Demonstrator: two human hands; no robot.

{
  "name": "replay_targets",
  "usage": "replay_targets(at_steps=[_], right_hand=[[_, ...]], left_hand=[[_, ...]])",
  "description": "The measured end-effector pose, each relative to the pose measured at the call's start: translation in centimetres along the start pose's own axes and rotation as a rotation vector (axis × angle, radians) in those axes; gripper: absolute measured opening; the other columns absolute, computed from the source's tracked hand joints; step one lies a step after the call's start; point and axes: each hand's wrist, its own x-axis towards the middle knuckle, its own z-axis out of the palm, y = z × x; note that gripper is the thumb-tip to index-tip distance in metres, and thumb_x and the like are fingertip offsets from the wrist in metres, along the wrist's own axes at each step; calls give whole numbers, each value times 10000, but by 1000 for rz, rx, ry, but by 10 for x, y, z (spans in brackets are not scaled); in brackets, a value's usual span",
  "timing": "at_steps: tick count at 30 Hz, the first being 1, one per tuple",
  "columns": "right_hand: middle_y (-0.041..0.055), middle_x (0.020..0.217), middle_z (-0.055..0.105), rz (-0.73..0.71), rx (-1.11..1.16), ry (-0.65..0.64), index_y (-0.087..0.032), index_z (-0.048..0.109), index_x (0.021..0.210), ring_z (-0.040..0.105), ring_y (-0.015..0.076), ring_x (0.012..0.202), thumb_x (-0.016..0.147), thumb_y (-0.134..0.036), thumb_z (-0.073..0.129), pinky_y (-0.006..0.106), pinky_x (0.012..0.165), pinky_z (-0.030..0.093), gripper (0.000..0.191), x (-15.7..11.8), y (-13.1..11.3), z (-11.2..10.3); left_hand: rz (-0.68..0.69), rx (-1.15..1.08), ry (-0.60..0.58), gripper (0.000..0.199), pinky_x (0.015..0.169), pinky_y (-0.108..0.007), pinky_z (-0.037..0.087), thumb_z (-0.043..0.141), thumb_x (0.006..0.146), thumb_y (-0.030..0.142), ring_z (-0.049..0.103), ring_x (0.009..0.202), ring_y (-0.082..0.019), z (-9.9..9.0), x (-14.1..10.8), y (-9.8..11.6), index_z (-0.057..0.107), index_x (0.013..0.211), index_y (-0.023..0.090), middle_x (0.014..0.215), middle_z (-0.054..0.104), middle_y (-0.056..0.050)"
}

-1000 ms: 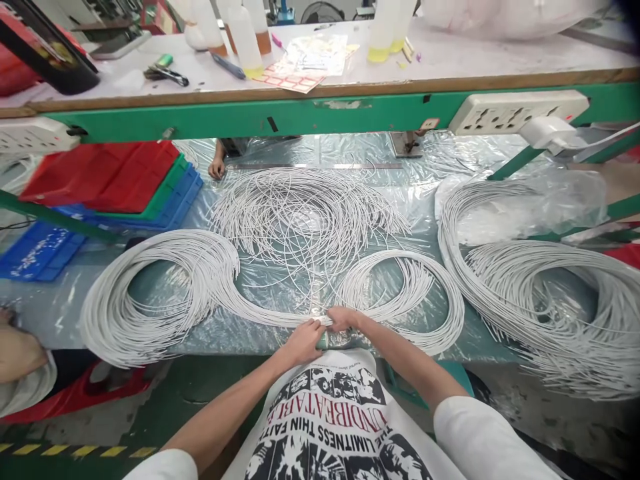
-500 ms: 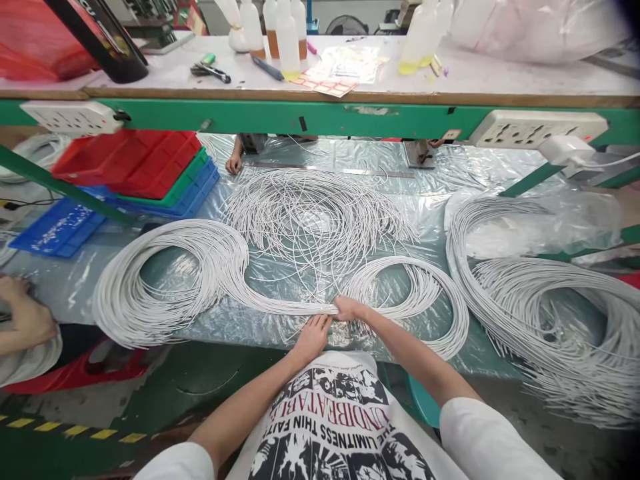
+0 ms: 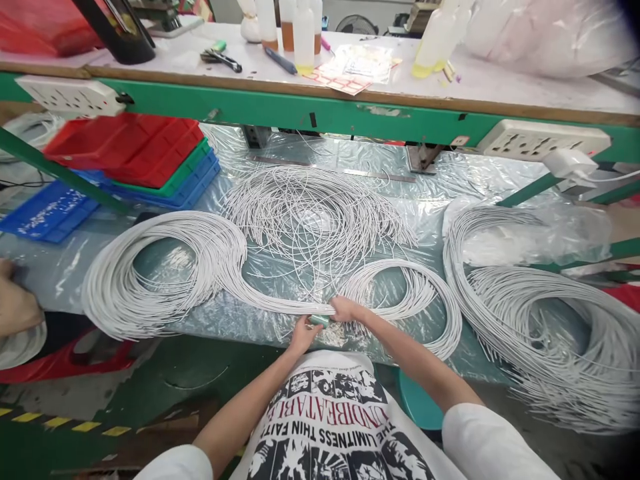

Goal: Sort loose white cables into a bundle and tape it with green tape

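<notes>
My right hand (image 3: 345,309) is closed around a bundle of white cables (image 3: 280,305) near the table's front edge. Just below the bundle, my left hand (image 3: 304,335) grips a small green roll (image 3: 319,321) between thumb and fingers. The bundle runs left into a large cable coil (image 3: 107,287) and right into a smaller coil (image 3: 453,313). Behind my hands lies a loose heap of white cables (image 3: 250,200).
Red trays (image 3: 165,157) are stacked on green and blue ones at the left. More coiled cables (image 3: 540,347) lie at the right. A raised shelf (image 3: 300,100) crosses behind. At the left edge is another person's arm (image 3: 17,307).
My left hand has moved slightly down and left, off the bundle, and now holds the green roll. My right hand keeps its grip. The hand beneath the shelf is no longer visible.
</notes>
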Motion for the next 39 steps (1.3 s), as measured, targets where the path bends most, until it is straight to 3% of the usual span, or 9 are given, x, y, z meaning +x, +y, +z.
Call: replay_targets(at_steps=[5, 11, 16, 24, 30, 34, 37, 39], right_hand=[[134, 872, 716, 1, -4, -6, -107, 702, 901, 672, 242, 808, 801, -285, 552, 260, 688, 470, 254, -4, -3, -8], [152, 869, 714, 6, -1, -4, -94, 704, 888, 667, 255, 823, 772, -259, 572, 273, 710, 472, 240, -8, -8, -11], [145, 869, 714, -4, 14, 7, -107, 697, 869, 666, 254, 828, 765, -248, 571, 269, 703, 467, 215, -14, -12, -12], [115, 862, 715, -8, 37, 39, -133, 675, 860, 666, 240, 819, 774, -225, 537, 253, 677, 448, 186, -23, -9, -17], [130, 883, 713, 24, 35, 27, -124, 679, 872, 666, 251, 844, 783, -237, 541, 263, 702, 457, 200, -19, -9, -7], [162, 937, 704, 66, 41, 43, -107, 673, 920, 661, 270, 907, 823, -302, 545, 282, 752, 468, 252, -20, -12, 9], [173, 951, 701, 91, 54, 43, -107, 675, 947, 663, 274, 909, 842, -335, 543, 292, 759, 476, 284, -24, -15, 21], [174, 952, 702, 102, 60, 37, -111, 677, 960, 666, 275, 910, 844, -321, 542, 297, 765, 478, 275, -26, -17, 28]], left_hand=[[35, -72, 57, 463, 638, -249, 466, 673, 729, 418, 563, 683, -127, 4, -1, 4, 545, 1089, 156, 929, 593, -40], [-36, -112, 12, 335, 501, -218, 405, 635, 740, 483, 555, 553, -132, 4, 1, 5, 555, 716, 159, 620, 505, 24], [-134, -112, 92, 329, 472, -218, 364, 664, 737, 396, 570, 490, -148, 8, 14, 11, 459, 591, 185, 489, 363, 68], [-169, -176, 127, 111, 537, -224, 471, 630, 769, 249, 623, 585, -146, 17, 26, 24, 595, 752, 146, 680, 608, -10], [-216, -185, 79, 215, 529, -228, 512, 612, 812, 293, 680, 752, -189, 19, 21, 30, 611, 933, 115, 976, 681, -131], [-213, -122, -165, 295, 556, -249, 539, 582, 835, 341, 695, 725, -174, -11, 3, 36, 608, 1043, 132, 1106, 671, -145], [-194, 23, -394, 299, 494, -276, 512, 639, 763, 411, 669, 578, -195, -52, -2, 46, 662, 827, 120, 875, 719, -116], [-137, 143, -467, 331, 487, -285, 488, 625, 752, 451, 635, 518, -199, -76, 5, 58, 654, 703, 125, 709, 699, -86]])
